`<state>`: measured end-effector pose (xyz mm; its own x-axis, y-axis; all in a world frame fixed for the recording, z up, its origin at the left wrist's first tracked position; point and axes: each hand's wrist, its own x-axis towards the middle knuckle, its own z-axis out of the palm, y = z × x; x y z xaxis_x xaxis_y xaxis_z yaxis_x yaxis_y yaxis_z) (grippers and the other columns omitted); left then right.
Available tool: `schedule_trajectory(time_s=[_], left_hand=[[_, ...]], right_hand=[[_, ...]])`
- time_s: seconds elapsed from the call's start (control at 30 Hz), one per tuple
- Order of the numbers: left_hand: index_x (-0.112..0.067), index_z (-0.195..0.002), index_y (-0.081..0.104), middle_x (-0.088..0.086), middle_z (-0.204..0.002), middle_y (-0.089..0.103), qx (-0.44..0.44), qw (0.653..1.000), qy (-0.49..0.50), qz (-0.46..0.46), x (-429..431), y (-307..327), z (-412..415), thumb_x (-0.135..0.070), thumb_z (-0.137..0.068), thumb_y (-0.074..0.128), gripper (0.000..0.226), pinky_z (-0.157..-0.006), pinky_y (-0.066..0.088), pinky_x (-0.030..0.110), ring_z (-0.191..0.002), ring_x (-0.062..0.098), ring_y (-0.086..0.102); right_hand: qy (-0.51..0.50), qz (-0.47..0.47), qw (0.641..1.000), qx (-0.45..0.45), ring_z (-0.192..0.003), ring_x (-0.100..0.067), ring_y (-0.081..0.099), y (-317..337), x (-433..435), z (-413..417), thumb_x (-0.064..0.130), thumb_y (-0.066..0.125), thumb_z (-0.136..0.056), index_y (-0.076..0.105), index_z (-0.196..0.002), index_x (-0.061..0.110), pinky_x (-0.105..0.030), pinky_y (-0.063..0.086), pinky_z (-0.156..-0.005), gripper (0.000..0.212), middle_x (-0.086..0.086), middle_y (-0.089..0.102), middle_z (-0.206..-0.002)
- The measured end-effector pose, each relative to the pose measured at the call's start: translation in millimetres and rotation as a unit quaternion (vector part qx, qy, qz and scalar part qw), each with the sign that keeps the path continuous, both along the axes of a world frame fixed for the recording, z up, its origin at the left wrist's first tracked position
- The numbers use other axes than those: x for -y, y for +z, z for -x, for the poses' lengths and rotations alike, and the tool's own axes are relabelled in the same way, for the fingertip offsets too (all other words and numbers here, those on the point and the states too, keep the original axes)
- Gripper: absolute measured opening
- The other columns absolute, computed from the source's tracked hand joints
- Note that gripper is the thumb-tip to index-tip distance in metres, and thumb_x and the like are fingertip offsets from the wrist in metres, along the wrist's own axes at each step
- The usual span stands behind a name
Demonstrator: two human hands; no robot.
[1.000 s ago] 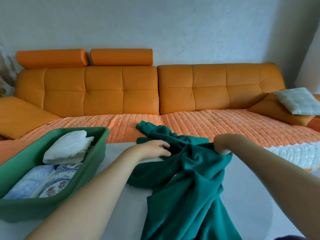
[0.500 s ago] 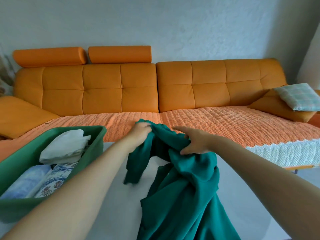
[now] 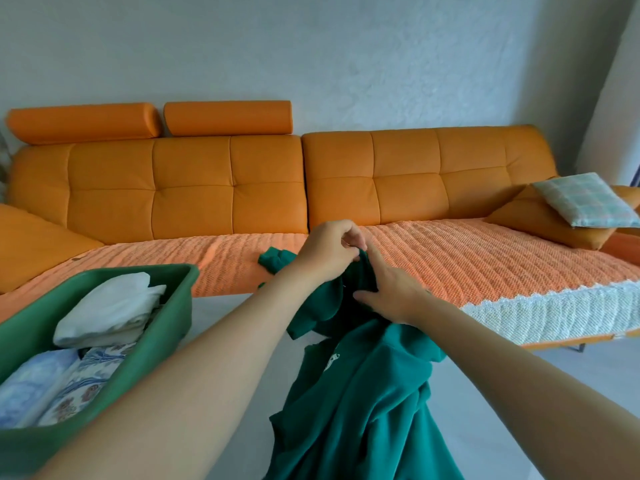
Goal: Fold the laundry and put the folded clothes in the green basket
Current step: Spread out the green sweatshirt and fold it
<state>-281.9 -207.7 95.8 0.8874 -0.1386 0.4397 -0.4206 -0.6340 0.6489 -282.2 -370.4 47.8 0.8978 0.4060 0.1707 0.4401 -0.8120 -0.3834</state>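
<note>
garment: teal soft knit garment (image 3: 363, 403) is hanging crumpled from the hands toward the person, long axis running far-to-near over the worktop (image 3: 207, 306) | left hand (image 3: 329, 251) is pinching its top edge | right hand (image 3: 394, 292) is lying flat-fingered on the cloth (gripping nothing, I judge) | green basket (image 3: 173, 306) is sitting nearer the left arm

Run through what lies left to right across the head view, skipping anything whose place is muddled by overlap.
Green basket → left hand, pinching the teal garment → right hand → checked cushion.
</note>
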Motion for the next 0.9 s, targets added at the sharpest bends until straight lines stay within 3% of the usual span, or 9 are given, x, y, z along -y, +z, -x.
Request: schedule_trajectory(time_s=[0.13,0.27,0.33,0.4,0.47,0.53,0.63,0.77,0.9], left_hand=[[-0.030,-0.095,0.064,-0.008,-0.116,0.057,-0.018,0.999,0.001,-0.050,-14,-25,-12,-0.001,-0.094,0.054,0.031,-0.077,0.044,0.011,-0.095,0.003,0.061],[-0.030,-0.092,0.062,-0.004,-0.113,0.058,-0.085,0.988,0.066,-0.110,-39,-60,-23,0.007,-0.088,0.042,0.042,-0.083,0.050,0.028,-0.097,0.015,0.058],[-0.030,-0.109,0.060,-0.003,-0.125,0.051,-0.157,0.965,0.080,-0.196,-44,-76,-28,0.003,-0.084,0.045,0.044,-0.084,0.049,0.033,-0.110,0.018,0.053],[-0.033,-0.143,0.041,0.000,-0.141,0.036,-0.229,0.927,0.078,-0.286,-47,-92,-36,-0.012,-0.084,0.058,0.064,-0.098,0.047,0.040,-0.127,0.024,0.043],[-0.039,-0.155,0.017,0.004,-0.146,0.031,-0.261,0.906,0.084,-0.322,-48,-107,-43,-0.039,-0.082,0.069,0.090,-0.101,0.047,0.045,-0.128,0.028,0.045],[-0.045,-0.154,0.015,0.004,-0.142,0.041,-0.258,0.914,0.080,-0.302,-47,-117,-50,-0.056,-0.076,0.068,0.095,-0.097,0.051,0.045,-0.119,0.027,0.055],[-0.044,-0.156,0.004,0.003,-0.138,0.043,-0.227,0.921,0.085,-0.305,-47,-126,-59,-0.040,-0.087,0.065,0.092,-0.094,0.051,0.046,-0.114,0.027,0.057],[-0.047,-0.153,-0.017,0.000,-0.111,0.059,-0.186,0.915,0.086,-0.348,-49,-130,-68,-0.028,-0.097,0.060,0.096,-0.079,0.056,0.044,-0.089,0.021,0.062],[-0.039,-0.151,0.030,-0.001,-0.127,0.063,-0.185,0.909,0.106,-0.359,-48,-132,-78,-0.037,-0.096,0.061,0.063,-0.084,0.049,0.036,-0.114,0.024,0.060]], right_hand=[[-0.199,0.205,0.955,0.078,-0.095,-0.024,0.065,-15,32,-21,0.015,0.042,-0.097,0.052,-0.132,0.033,-0.034,0.049,-0.068,0.041,0.001,0.067,-0.106],[-0.319,0.355,0.878,-0.044,-0.102,-0.021,0.061,-32,48,-30,0.020,0.053,-0.091,0.058,-0.125,0.017,-0.033,0.049,-0.084,0.035,-0.002,0.063,-0.112],[-0.313,0.334,0.889,0.026,-0.119,-0.029,0.052,-39,41,-38,0.024,0.057,-0.088,0.043,-0.140,0.012,-0.041,0.045,-0.098,0.055,-0.011,0.053,-0.133],[-0.199,0.207,0.954,0.086,-0.138,-0.031,0.036,-43,25,-43,0.018,0.059,-0.085,0.027,-0.152,0.019,-0.048,0.033,-0.114,0.075,-0.011,0.035,-0.151],[-0.027,0.108,0.993,0.045,-0.147,-0.026,0.024,-42,4,-41,0.018,0.056,-0.085,0.018,-0.157,0.031,-0.047,0.020,-0.120,0.083,-0.002,0.024,-0.161],[0.066,0.133,0.989,0.017,-0.140,-0.023,0.036,-43,-9,-43,0.030,0.054,-0.088,0.017,-0.157,0.040,-0.044,0.027,-0.115,0.079,0.002,0.036,-0.153],[0.029,0.146,0.988,0.034,-0.116,-0.022,0.055,-49,-2,-61,0.032,0.055,-0.096,0.042,-0.146,0.045,-0.037,0.043,-0.094,0.054,0.006,0.054,-0.127],[-0.098,0.052,0.988,0.108,-0.102,-0.021,0.058,-56,14,-80,0.018,0.048,-0.100,0.070,-0.119,0.037,-0.032,0.045,-0.072,0.036,0.007,0.055,-0.113],[-0.236,0.096,0.948,0.188,-0.100,-0.022,0.051,-55,29,-81,0.011,0.059,-0.092,0.068,-0.109,0.024,-0.032,0.042,-0.062,0.023,0.001,0.053,-0.109]])
